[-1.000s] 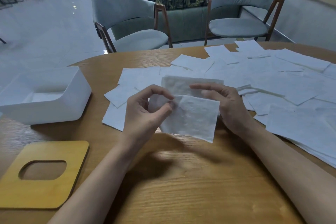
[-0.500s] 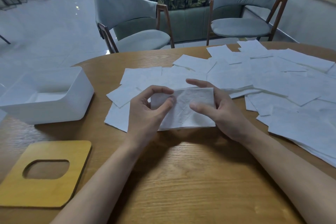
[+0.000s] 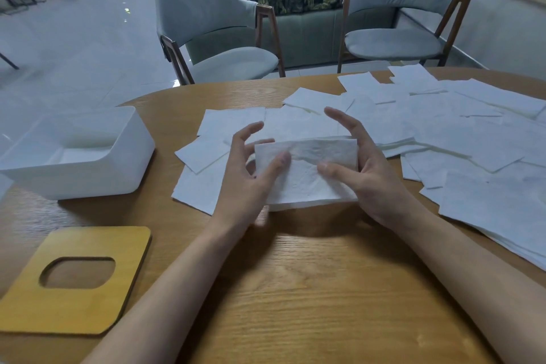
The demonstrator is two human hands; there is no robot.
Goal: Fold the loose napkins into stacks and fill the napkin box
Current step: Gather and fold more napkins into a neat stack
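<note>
The folded napkin (image 3: 307,183) sits low over the worktop (image 3: 295,289), held between both hands. The left grip (image 3: 248,177) pinches its left end, thumb on the front, the other fingers spread behind. The right grip (image 3: 372,183) pinches the right end, thumb on the front, fingers straight behind the edge. Loose napkins (image 3: 443,133) lie scattered just behind it and to the right. The open white box (image 3: 118,168) stands to the left, with a yellow lid (image 3: 35,304) flat before it. Two chairs (image 3: 206,18) stand beyond.
</note>
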